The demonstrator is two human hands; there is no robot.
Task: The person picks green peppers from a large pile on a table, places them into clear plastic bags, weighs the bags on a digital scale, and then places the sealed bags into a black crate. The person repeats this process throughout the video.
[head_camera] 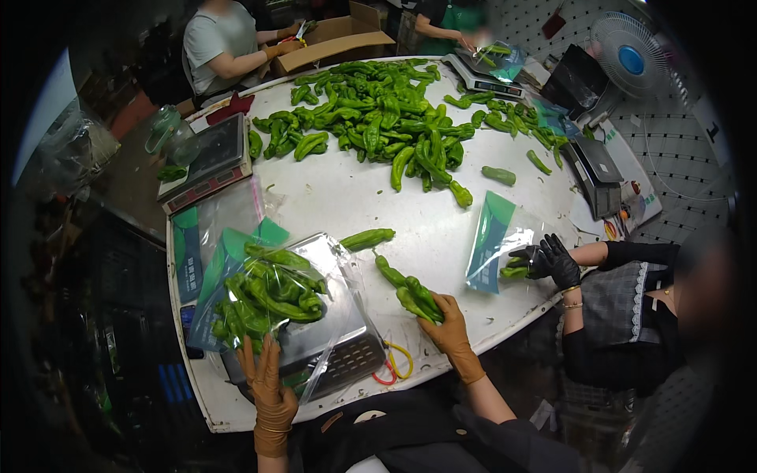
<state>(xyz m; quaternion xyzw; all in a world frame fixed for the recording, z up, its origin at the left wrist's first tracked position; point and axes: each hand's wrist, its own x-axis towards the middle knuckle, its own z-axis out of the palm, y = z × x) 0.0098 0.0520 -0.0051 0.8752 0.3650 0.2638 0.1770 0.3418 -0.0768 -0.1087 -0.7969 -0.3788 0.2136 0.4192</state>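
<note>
My left hand (268,390), in a tan glove, rests its spread fingertips on the lower edge of a clear plastic bag of green peppers (266,295). That bag lies on a metal-topped weighing scale (337,319) with a perforated front. In my right hand (452,334), gloved alike, are a few long green peppers (408,290), held over the white table to the right of the scale. A single green pepper (369,238) lies just behind the scale. Scissors with red and yellow handles (399,362) lie at the scale's right corner.
A large heap of green peppers (378,118) covers the table's far middle. Other scales stand at left (213,154), far right (488,77) and right (591,171). A co-worker's black-gloved hands (550,263) hold a bag at right. Two people stand beyond, one by a cardboard box (337,44).
</note>
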